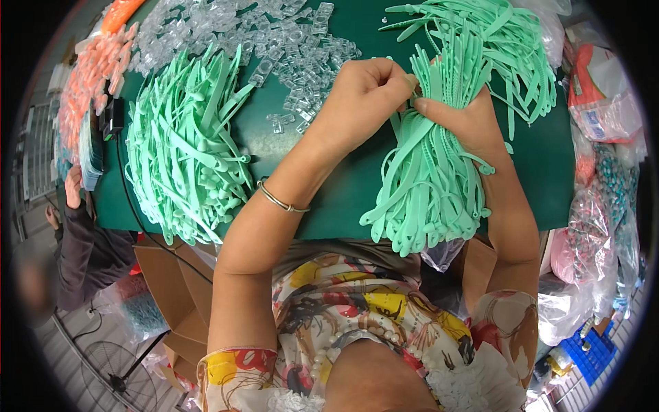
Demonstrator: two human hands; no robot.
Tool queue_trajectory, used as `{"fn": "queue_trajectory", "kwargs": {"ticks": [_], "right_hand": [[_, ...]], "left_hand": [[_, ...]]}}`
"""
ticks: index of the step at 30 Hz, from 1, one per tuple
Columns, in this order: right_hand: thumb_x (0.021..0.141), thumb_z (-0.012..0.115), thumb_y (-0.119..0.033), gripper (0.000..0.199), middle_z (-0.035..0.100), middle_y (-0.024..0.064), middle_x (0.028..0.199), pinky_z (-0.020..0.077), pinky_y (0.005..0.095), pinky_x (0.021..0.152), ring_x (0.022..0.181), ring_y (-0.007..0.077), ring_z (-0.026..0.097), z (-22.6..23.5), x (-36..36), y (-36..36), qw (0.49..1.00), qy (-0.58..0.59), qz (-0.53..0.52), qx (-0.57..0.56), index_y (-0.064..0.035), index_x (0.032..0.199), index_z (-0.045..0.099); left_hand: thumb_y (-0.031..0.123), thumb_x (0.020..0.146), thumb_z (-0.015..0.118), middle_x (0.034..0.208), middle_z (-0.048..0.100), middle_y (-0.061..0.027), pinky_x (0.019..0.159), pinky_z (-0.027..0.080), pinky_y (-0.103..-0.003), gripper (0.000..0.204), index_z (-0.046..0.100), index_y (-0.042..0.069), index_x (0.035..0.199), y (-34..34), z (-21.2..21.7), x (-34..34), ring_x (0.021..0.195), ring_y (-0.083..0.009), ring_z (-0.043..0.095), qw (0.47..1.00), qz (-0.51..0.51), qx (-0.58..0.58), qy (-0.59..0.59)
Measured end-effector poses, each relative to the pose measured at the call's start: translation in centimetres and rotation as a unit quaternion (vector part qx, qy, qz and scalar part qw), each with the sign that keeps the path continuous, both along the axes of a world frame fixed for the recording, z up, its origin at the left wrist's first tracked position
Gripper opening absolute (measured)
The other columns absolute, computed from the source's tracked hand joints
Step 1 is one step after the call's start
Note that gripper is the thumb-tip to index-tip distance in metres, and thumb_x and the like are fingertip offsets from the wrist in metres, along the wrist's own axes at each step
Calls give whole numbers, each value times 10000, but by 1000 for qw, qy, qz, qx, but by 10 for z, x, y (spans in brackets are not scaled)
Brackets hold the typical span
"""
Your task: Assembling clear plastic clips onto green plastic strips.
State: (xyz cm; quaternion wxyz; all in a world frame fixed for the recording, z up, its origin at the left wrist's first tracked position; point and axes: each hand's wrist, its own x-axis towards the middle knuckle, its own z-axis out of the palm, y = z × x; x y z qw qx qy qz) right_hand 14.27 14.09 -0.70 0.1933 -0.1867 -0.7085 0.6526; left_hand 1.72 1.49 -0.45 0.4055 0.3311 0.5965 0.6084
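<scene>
A thick bundle of mint green plastic straps (429, 178) with ridged, toothed lengths and rounded ends is gripped by my right hand (463, 117). The thumb lies across its front, and the straps fan out downward toward the table's near edge. My left hand (377, 89) is closed in a pinch against the bundle's left side. Whatever sits between its fingertips is hidden. Behind the bundle lies a loose pile of the same straps (525, 62). Another large heap of mint green straps (182, 151) rests on the left of the green table (316, 199).
Clear plastic clips (302, 62) are spread over the far side. Orange pieces (99, 69) lie at the far left, near a black cable (123, 165). A co-worker's hand (73, 185) is at the left. Cardboard boxes (175, 288) stand below; filled plastic bags (583, 240) line the right.
</scene>
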Motion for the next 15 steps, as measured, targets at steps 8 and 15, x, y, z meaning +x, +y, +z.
{"fn": "queue_trajectory", "kwargs": {"ticks": [8, 15], "right_hand": [[685, 712, -53, 330, 641, 55, 883, 482, 271, 717, 783, 125, 608, 5, -3, -2, 1000, -4, 9, -7, -4, 989, 594], [706, 699, -49, 290, 647, 59, 870, 484, 269, 708, 760, 123, 607, 1, -1, -3, 999, -5, -36, -20, -3, 977, 609]], "left_hand": [[180, 826, 583, 644, 520, 13, 484, 281, -169, 186, 568, 27, 721, 0, -2, 0, 548, -26, 396, 998, 50, 33, -24], [205, 835, 585, 627, 515, 17, 470, 289, -184, 209, 578, 22, 734, 4, -1, -18, 524, -30, 389, 994, 84, 3, 74]]}}
